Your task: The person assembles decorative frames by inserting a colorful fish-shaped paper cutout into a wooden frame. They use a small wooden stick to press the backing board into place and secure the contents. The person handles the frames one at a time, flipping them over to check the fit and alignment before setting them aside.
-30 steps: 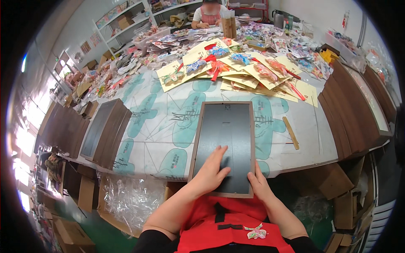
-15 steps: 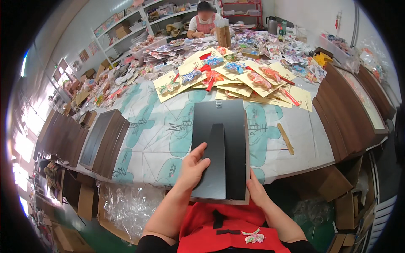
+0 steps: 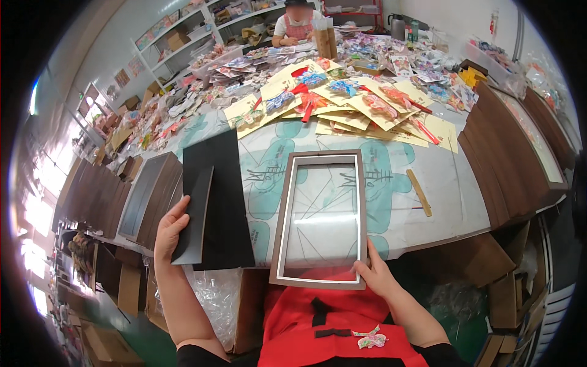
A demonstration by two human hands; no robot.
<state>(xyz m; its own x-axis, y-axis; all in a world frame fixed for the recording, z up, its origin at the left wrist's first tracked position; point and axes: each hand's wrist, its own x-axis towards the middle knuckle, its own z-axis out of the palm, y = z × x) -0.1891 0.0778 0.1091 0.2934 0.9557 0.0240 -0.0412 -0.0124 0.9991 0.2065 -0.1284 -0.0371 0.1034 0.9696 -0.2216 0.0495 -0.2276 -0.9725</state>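
In my left hand (image 3: 169, 229) is a black backing board (image 3: 227, 202) with a fold-out stand, gripped by its left edge and tilted above the table's front left. My right hand (image 3: 378, 269) holds the lower right corner of a brown picture frame (image 3: 285, 220) with a white inner border. Through the clear pane in the frame I see the printed table cover. Board and frame are apart, side by side, with the frame overhanging the table's near edge.
Yellow cards (image 3: 342, 113) with colourful ornaments and red tassels lie in a pile beyond the frame. Brown frames are stacked at left (image 3: 150, 196) and right (image 3: 489, 153). A narrow tan strip (image 3: 419, 192) lies on the table cover (image 3: 452, 196). Across the table sits a person (image 3: 295, 27).
The backing board has come off the frame and moved left in my left hand. The frame's inside and clear pane now show, with my right hand still on the frame.
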